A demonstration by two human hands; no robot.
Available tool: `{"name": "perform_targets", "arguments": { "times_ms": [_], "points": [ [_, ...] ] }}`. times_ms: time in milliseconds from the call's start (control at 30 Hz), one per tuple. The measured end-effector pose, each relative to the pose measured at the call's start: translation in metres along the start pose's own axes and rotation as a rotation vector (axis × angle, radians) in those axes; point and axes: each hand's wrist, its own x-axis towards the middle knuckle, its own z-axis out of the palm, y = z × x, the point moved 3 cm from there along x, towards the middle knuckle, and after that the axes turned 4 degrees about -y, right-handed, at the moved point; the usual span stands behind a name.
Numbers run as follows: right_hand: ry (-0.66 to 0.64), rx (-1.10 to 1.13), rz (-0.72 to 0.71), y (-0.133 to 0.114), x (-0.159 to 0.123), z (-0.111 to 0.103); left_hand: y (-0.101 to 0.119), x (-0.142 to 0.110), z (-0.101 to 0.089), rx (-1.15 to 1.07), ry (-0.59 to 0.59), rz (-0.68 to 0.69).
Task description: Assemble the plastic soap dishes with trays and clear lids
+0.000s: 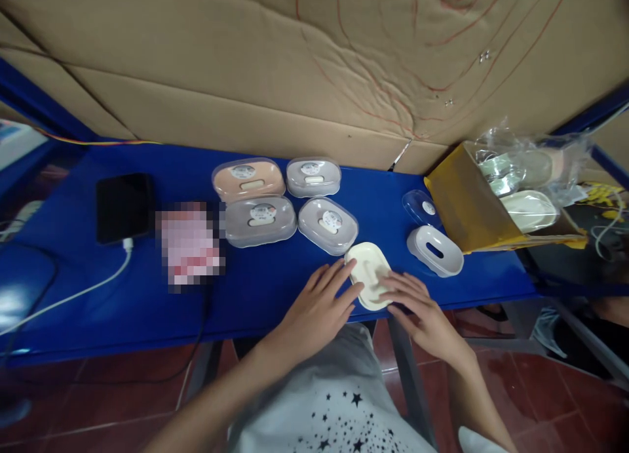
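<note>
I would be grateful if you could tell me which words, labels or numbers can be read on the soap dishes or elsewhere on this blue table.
Nothing is legible: the round labels on the soap dishes are too small to read, and the pink packet is blurred.
</note>
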Motion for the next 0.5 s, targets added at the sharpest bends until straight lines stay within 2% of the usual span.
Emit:
{"name": "perform_targets", "arguments": {
  "times_ms": [133, 200, 267, 333, 500],
  "points": [
    [0.357, -0.26, 0.246, 0.055, -0.018, -0.018, 0.008, 0.003, 0.007, 0.087, -0.055, 0.044],
    [0.419, -0.386, 0.311, 0.077, -0.022, -0.021, 0.01, -0.007, 0.009, 0.117, -0.025, 0.055],
    [0.401, -0.413, 0.311, 0.081, -0.022, -0.017, 0.011, -0.019, 0.012, 0.13, 0.034, 0.064],
    [0.371, -0.355, 0.258, 0.066, -0.017, -0.008, 0.01, -0.03, 0.013, 0.124, 0.103, 0.026],
    [0.263, -0.156, 0.047, -0.016, 0.001, 0.027, -0.009, -0.043, 0.009, 0.016, 0.204, -0.258]
  ]
}}
